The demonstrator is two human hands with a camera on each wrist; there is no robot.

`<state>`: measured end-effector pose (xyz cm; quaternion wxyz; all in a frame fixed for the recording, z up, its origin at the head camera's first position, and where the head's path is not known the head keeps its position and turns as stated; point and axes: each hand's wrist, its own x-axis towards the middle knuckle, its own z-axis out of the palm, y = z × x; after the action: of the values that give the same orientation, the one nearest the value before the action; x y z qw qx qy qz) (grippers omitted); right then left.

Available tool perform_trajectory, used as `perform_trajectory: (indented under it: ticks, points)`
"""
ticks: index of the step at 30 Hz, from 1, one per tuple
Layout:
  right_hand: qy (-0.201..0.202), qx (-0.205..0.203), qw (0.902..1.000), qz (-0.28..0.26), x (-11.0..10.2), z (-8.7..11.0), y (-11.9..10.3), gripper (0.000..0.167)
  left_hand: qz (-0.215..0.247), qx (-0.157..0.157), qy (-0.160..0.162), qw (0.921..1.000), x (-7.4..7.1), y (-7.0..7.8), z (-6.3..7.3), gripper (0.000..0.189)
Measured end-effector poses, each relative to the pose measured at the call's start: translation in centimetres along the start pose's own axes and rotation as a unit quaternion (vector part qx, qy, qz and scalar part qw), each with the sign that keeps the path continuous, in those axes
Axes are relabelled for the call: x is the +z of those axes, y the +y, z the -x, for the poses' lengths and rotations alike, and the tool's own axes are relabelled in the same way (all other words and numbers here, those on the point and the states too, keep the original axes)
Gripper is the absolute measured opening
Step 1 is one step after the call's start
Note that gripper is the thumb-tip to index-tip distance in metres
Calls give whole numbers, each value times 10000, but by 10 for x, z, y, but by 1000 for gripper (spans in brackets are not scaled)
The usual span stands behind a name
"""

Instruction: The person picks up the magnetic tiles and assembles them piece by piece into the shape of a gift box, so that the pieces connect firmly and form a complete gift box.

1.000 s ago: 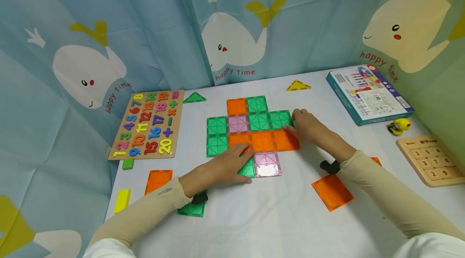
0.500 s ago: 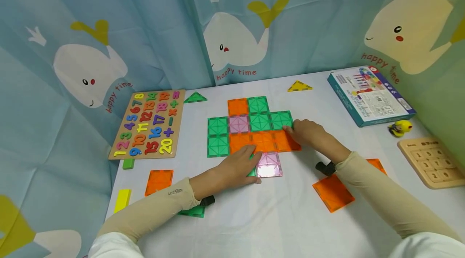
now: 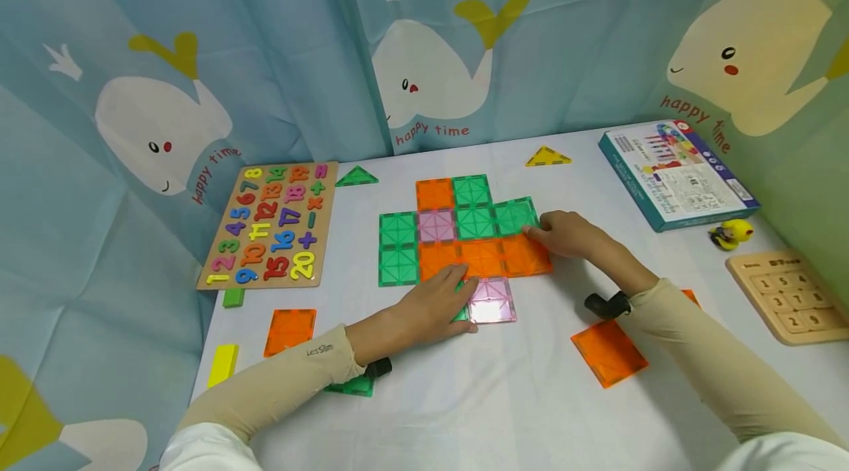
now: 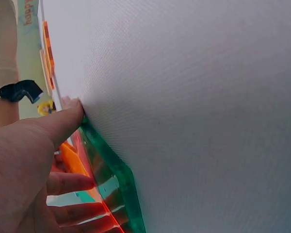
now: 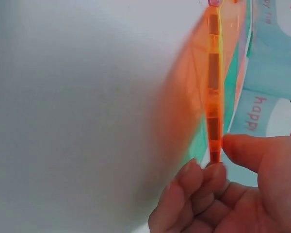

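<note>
A flat patch of joined magnetic tiles in green, orange and pink lies at mid-table. Over its near green tile [image 4: 109, 155] rests my left hand [image 3: 427, 309]; the thumb sits at the tile's near edge and the fingers stretch across the top. Beside it lies a pink tile [image 3: 491, 300]. My right hand [image 3: 569, 235] pinches the far corner of the right-end orange tile [image 5: 213, 73], thumb above and curled fingers below. That tile's right side is raised above the cloth, and the adjoining green tile [image 3: 516, 216] tilts up with it.
Loose orange tiles [image 3: 609, 353] lie by the right forearm, another orange tile [image 3: 290, 331] by the left. A wooden number board [image 3: 268, 228] stands back left; a boxed set [image 3: 676, 175], a yellow toy figure [image 3: 731, 234] and a wooden number tray [image 3: 788, 295] stand right.
My left hand has slid a little to the right over the near tiles. The right-end green and orange tiles have tipped up at their right side under my right hand's pinch.
</note>
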<state>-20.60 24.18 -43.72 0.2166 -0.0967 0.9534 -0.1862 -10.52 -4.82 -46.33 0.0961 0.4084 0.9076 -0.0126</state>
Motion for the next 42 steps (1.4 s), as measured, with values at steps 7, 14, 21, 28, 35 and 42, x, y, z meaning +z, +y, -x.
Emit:
perform_trajectory:
  ticks: [7, 14, 21, 28, 35, 42]
  points:
    - [171, -401, 9971, -631, 1, -1, 7, 41, -31, 33, 23, 10000, 0, -1, 0, 81]
    - [762, -936, 9848, -1251, 2, -1, -5, 42, -100, 4, 49, 9999, -2, -1, 0, 81]
    - [929, -1067, 9819, -1255, 3, -2, -26, 41, -179, 43, 103, 9998, -2, -2, -1, 81]
    - [1042, -1147, 9823, -1056, 5, -6, -42, 37, -433, 57, 130, 9990, -2, -2, -3, 82]
    - [1087, -1158, 9819, -1028, 8, -8, -42, 37, -614, 179, 226, 9977, -7, -3, -4, 77]
    - [1089, -1176, 9817, -1033, 7, -7, -39, 38, -54, 577, 500, 9971, -20, -8, 0, 44]
